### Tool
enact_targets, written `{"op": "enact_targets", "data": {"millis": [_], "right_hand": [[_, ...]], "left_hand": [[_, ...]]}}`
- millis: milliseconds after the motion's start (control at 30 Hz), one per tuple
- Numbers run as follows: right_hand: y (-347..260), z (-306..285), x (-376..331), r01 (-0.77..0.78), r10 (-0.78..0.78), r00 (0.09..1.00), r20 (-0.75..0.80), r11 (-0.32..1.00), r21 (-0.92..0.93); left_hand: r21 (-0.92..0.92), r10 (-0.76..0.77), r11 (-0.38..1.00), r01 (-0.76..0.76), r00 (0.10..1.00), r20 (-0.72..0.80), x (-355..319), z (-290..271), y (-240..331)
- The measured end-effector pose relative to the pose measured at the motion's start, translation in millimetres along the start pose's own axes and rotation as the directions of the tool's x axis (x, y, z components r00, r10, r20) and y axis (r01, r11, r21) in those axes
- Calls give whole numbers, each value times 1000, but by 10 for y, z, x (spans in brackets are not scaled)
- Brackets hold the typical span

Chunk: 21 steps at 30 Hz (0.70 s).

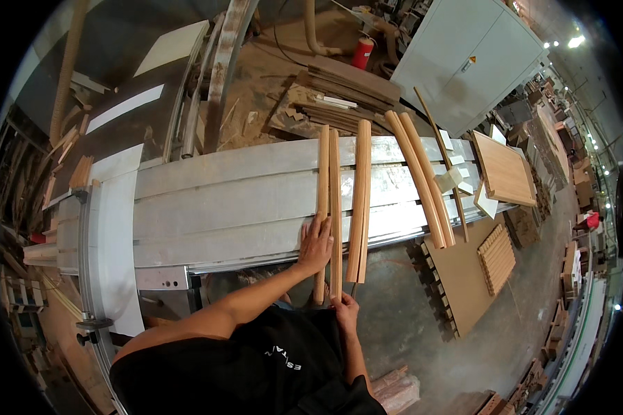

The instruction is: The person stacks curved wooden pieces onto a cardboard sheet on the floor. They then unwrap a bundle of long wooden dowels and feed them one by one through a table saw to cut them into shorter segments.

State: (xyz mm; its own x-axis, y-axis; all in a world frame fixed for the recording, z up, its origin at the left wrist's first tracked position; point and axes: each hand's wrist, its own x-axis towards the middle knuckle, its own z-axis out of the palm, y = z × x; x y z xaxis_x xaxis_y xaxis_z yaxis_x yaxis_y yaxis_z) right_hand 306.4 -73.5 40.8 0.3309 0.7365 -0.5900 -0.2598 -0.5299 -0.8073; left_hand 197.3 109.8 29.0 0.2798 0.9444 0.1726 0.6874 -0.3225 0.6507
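Two long, narrow wooden strips lie side by side on the grey metal machine table, their near ends jutting past its front edge. Across the left wooden strip (323, 173) my left hand (316, 243) rests palm down, its fingers stretched toward the right wooden strip (335, 187). My right hand (347, 312) is closed at the near end of that right strip. A thin dark piece sticks up beside its fingers, too small to name. Just to the right lies a close pair of similar strips (358, 200). Further right is a slanted pair of curved wooden strips (422, 183).
The metal table (214, 197) has long grooves and a fence rail (90, 263) at left. A thin wooden stick (439, 138), pale blocks (453, 180) and a wooden panel (504, 169) sit at its right. Behind stand a grey cabinet (457, 55) and a red extinguisher (362, 53).
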Motion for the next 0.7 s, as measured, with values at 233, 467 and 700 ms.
{"op": "enact_targets", "data": {"millis": [233, 467, 700], "right_hand": [[-42, 173, -231, 398, -663, 744, -87, 544, -738], [-72, 184, -325, 533, -707, 702, 86, 442, -721], [60, 47, -213, 122, -121, 949, -291, 992, -17]], "left_hand": [[-3, 32, 999, -32, 999, 19, -88, -124, 51], [-51, 34, 998, -35, 999, -38, 177, -136, 98], [-26, 33, 999, -34, 999, -35, 472, 181, 77]]}}
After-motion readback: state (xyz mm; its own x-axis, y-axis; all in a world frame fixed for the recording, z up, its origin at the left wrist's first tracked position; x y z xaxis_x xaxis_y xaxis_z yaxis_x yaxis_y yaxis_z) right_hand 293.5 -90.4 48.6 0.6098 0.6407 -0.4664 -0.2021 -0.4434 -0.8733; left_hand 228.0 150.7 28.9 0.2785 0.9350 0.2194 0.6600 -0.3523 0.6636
